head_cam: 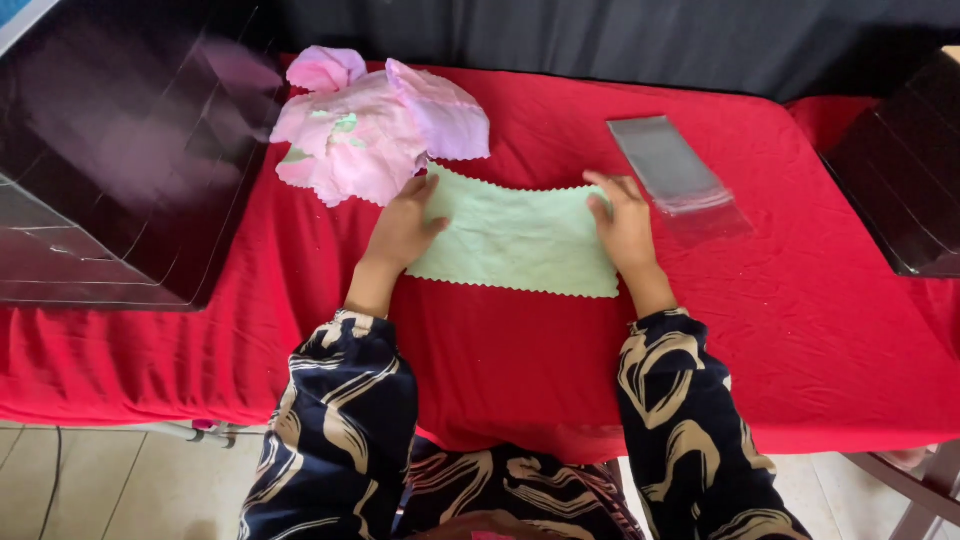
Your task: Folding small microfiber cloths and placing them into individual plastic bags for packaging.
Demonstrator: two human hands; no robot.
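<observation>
A pale green cloth [515,238] with zigzag edges lies flat on the red tablecloth [800,300]. My left hand [403,228] rests on the cloth's left end, fingers pressing its upper left corner. My right hand [622,222] presses down on the cloth's right end, fingers spread over its upper right corner. Both sleeves are dark with a tan swirl pattern.
A heap of pink and lilac cloths [370,125] lies just behind my left hand. A stack of clear plastic sleeves [675,172] lies to the right of my right hand. Dark glossy boxes stand at the left [120,150] and right [905,170] table ends.
</observation>
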